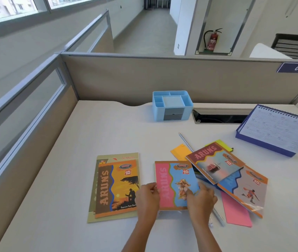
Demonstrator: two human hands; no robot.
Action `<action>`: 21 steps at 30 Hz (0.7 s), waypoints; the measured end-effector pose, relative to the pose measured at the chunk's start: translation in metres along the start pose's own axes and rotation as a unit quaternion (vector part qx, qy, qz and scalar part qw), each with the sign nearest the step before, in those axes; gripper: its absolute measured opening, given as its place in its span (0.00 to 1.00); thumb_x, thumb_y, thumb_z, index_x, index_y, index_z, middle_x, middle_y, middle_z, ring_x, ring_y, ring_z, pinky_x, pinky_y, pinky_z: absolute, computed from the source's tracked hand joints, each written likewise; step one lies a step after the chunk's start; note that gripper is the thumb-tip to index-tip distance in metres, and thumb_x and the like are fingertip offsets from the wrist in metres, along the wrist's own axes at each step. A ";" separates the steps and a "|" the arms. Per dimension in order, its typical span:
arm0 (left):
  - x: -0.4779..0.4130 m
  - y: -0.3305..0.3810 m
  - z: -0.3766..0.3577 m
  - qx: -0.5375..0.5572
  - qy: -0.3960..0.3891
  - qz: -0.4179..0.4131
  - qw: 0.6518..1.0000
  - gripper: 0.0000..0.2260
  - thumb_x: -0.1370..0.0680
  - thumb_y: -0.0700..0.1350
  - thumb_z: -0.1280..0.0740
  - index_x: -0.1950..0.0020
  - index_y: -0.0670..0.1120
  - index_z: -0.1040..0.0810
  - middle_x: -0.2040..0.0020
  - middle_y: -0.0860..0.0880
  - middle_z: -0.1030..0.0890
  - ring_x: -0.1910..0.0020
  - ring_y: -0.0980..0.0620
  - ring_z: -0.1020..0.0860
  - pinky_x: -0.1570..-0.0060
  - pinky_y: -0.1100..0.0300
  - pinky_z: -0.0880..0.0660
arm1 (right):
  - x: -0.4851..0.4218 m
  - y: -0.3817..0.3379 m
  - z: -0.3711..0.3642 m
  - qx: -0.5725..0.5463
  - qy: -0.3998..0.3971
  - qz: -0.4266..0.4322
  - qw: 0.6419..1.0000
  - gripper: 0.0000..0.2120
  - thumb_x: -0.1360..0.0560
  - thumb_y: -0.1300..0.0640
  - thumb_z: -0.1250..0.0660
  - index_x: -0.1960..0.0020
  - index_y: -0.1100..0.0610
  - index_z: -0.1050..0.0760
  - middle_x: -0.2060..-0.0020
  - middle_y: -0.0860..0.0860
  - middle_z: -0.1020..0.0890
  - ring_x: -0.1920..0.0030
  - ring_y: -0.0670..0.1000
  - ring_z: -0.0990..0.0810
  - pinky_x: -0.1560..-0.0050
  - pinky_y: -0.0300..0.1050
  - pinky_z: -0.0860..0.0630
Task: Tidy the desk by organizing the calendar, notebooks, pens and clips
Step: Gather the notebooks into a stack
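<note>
Near the front edge of the desk [108, 128], both hands, left hand [147, 198] and right hand [201, 199], pinch the pink-and-blue notebook [176, 184] with closed fingers by its side edges; best slide it level onto the orange notebook [116, 188] just beside it, squaring corners.

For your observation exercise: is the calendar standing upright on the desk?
No, the calendar lies flat on the desk, pages facing up.

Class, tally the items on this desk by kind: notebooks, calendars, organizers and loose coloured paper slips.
Notebooks: 5
Calendars: 1
Organizers: 1
Paper slips: 3
Total: 10
</note>
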State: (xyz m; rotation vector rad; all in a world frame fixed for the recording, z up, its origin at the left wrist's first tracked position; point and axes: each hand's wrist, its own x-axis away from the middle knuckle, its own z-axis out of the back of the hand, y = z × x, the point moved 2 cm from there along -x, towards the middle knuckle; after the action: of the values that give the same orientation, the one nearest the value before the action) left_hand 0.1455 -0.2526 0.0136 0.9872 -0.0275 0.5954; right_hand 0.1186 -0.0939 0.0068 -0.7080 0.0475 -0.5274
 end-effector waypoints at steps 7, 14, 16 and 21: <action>-0.007 -0.029 0.056 0.033 0.072 0.022 0.997 0.12 0.24 0.38 0.34 0.43 0.49 0.17 0.65 0.57 0.18 0.66 0.58 0.22 0.70 0.65 0.29 | 0.032 -0.033 -0.037 -0.080 -0.035 0.065 0.994 0.19 0.29 0.61 0.28 0.39 0.60 0.24 0.48 0.59 0.24 0.44 0.60 0.29 0.47 0.51 0.28; -0.015 -0.066 0.111 -0.027 0.167 0.059 0.984 0.13 0.24 0.36 0.37 0.44 0.46 0.17 0.51 0.43 0.16 0.56 0.43 0.21 0.59 0.57 0.28 | 0.074 -0.070 -0.083 -0.081 -0.124 0.104 0.984 0.16 0.28 0.59 0.29 0.41 0.57 0.24 0.48 0.54 0.24 0.45 0.55 0.29 0.48 0.48 0.27; -0.016 -0.074 0.119 -0.041 0.172 0.062 0.982 0.14 0.25 0.35 0.38 0.46 0.45 0.17 0.53 0.42 0.16 0.60 0.44 0.23 0.61 0.57 0.30 | 0.081 -0.075 -0.093 -0.064 -0.148 0.104 0.981 0.16 0.28 0.58 0.29 0.41 0.58 0.25 0.48 0.54 0.25 0.45 0.54 0.29 0.49 0.45 0.28; -0.025 -0.097 0.124 -0.093 0.162 0.058 0.981 0.12 0.26 0.37 0.38 0.49 0.44 0.16 0.51 0.45 0.20 0.54 0.44 0.22 0.56 0.51 0.23 | 0.090 -0.078 -0.105 -0.046 -0.172 0.102 0.979 0.15 0.28 0.59 0.29 0.42 0.58 0.25 0.48 0.53 0.26 0.45 0.55 0.27 0.50 0.45 0.28</action>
State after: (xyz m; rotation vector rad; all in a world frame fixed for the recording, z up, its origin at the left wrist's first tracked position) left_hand 0.2011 -0.4012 0.0009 0.7028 0.1478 0.8399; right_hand 0.1393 -0.2505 -0.0122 -0.8655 -0.1777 -0.2017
